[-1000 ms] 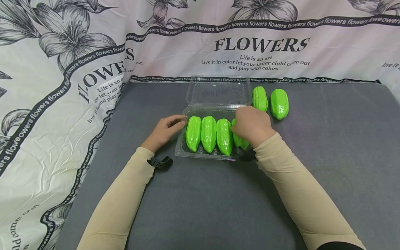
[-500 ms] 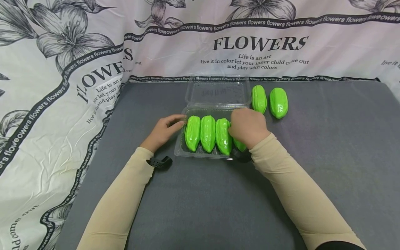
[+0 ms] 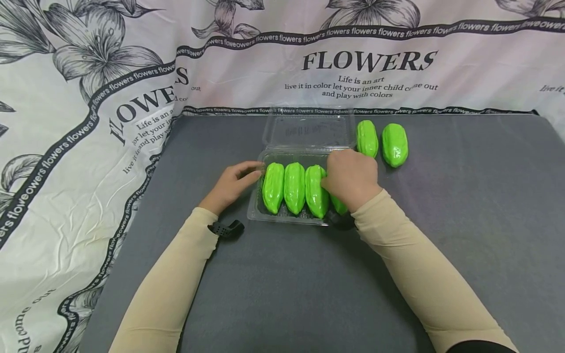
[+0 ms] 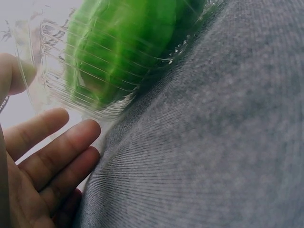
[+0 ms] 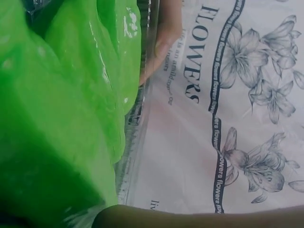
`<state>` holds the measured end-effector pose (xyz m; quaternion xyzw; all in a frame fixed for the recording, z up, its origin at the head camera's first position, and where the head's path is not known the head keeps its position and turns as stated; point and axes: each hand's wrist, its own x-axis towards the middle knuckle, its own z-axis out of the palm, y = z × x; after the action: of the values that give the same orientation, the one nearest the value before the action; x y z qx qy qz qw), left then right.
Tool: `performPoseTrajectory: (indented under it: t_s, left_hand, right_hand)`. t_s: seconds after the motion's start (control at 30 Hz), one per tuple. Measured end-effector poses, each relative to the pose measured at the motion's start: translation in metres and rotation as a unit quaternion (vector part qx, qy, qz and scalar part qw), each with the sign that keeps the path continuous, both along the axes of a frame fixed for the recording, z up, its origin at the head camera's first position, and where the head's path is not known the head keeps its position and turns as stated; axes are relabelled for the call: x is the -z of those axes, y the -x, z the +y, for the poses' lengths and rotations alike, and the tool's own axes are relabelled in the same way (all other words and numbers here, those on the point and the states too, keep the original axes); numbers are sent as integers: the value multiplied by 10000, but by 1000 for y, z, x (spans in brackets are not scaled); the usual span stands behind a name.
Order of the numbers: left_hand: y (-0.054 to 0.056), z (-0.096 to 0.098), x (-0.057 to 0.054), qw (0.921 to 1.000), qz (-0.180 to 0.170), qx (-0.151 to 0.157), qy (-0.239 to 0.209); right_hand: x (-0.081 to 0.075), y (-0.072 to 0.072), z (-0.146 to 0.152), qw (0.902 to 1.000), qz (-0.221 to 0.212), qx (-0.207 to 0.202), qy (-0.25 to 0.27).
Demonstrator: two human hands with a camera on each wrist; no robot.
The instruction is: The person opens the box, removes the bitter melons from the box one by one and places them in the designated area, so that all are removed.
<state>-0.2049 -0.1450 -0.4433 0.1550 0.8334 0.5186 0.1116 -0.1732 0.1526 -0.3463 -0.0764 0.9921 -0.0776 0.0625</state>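
A clear plastic clamshell box (image 3: 287, 219) lies opened flat on the table, its lid (image 3: 309, 131) folded back. Inside, several glossy green ridged fruits stand side by side, such as the leftmost fruit (image 3: 273, 189). My right hand (image 3: 352, 177) grips the rightmost green fruit (image 3: 339, 205), which it mostly covers; in the right wrist view, green fruits (image 5: 71, 118) fill the left side. At the box's left edge, my left hand (image 3: 231, 185) touches the rim with loosely straight fingers (image 4: 61, 149), beside the ribbed plastic wall.
Two more green fruits, a nearer one (image 3: 367, 138) and a farther one (image 3: 395, 145), lie on the grey tabletop (image 3: 282, 284) right of the lid. Flower-printed white cloth (image 3: 247, 78) hangs behind and at the left. Dark bands sit on both wrists.
My right hand has shifted slightly left with the rightmost fruit, now closer to its neighbour and covering more of it. My left hand stays at the box's edge.
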Motion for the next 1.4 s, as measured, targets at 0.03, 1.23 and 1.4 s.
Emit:
performPoseTrajectory:
  t_s: [0.03, 1.23, 1.4]
  left_hand:
    - [0, 0, 0, 10000, 9, 7, -8]
    - [1, 0, 1, 10000, 25, -20, 82]
    - [1, 0, 2, 10000, 42, -23, 82]
  right_hand:
    - [-1, 0, 0, 10000, -5, 10, 0]
    - [-37, -8, 12, 9952, 27, 271, 940]
    - [-40, -12, 9, 9952, 51, 89, 973]
